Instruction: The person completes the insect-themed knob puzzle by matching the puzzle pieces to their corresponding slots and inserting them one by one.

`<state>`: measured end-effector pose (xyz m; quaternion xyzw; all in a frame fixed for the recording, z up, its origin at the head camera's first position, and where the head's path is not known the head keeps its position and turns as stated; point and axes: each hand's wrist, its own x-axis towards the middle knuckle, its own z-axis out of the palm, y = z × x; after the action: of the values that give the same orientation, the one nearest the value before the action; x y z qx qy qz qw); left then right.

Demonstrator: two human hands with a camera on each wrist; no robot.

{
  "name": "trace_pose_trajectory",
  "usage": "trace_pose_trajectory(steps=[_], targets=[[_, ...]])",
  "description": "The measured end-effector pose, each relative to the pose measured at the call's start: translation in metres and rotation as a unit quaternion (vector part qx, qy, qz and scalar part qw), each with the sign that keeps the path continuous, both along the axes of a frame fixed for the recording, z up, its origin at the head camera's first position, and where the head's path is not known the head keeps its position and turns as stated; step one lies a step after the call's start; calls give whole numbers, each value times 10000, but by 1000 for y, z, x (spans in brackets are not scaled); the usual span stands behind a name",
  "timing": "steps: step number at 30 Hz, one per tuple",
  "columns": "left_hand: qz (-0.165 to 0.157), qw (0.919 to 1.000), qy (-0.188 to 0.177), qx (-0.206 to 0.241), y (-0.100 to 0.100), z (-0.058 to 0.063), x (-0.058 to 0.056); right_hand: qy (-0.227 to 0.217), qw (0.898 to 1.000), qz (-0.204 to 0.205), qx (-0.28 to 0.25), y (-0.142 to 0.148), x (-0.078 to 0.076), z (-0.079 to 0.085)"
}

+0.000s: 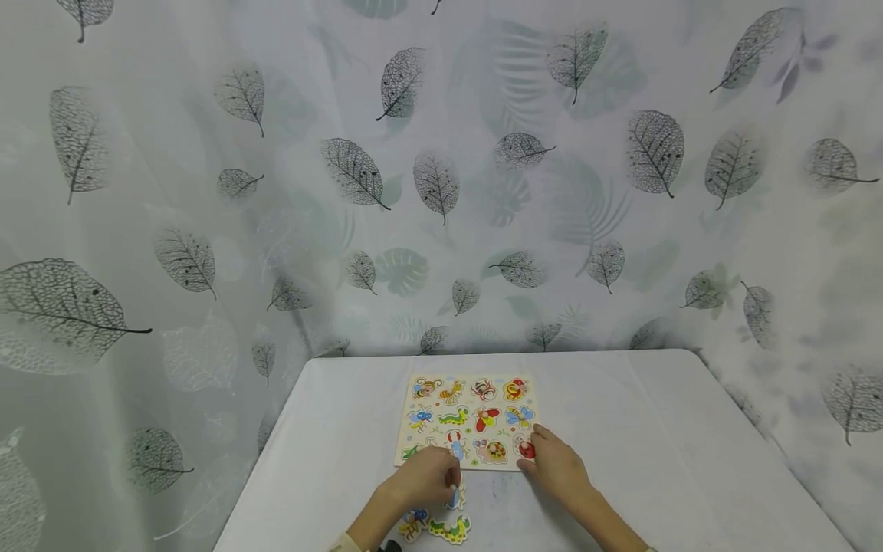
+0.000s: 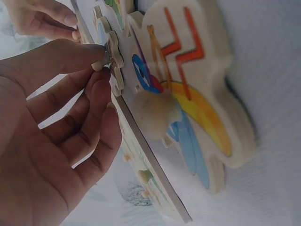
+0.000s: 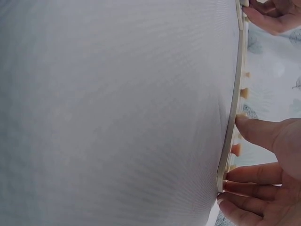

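Observation:
A wooden insect puzzle board [image 1: 469,406] with knobbed bug pictures lies on the table. My left hand [image 1: 426,477] is just in front of it, thumb and fingertips pinching the small wooden knob [image 2: 99,65] of a light-blue bug puzzle piece [image 1: 457,498]. Part of that piece is hidden by the fingers. Close by lie a loose blue, yellow and orange insect piece [image 2: 188,113] and a green caterpillar piece [image 1: 450,530]. At the board's near right corner, my right hand [image 1: 560,466] holds it, thumb at the front edge and fingers at the right side, beside the ladybug picture [image 1: 526,447].
The white table [image 1: 655,429] spreads out on both sides of the board. A leaf-printed curtain [image 1: 476,230] hangs behind and around it. A small dark object [image 1: 392,546] shows by the left wrist at the bottom.

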<state>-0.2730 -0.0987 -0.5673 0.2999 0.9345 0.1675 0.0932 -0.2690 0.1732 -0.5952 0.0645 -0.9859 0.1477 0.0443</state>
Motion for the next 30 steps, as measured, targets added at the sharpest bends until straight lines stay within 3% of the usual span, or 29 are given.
trace_pose_trajectory(steps=[13,16,22,30], targets=[[-183,9989,-263,351,1,10,-8,-29,9999,-58,-81,0,0,-3],[-137,9982,-326,480,-1,13,-12,-29,9999,-71,-86,1,-1,-4],[-30,9981,-116,605,-4,18,-25,18,9999,-54,-110,2,-1,-2],[316,9968,-125,723,-8,14,-43,-72,9999,-39,-119,2,-1,-1]])
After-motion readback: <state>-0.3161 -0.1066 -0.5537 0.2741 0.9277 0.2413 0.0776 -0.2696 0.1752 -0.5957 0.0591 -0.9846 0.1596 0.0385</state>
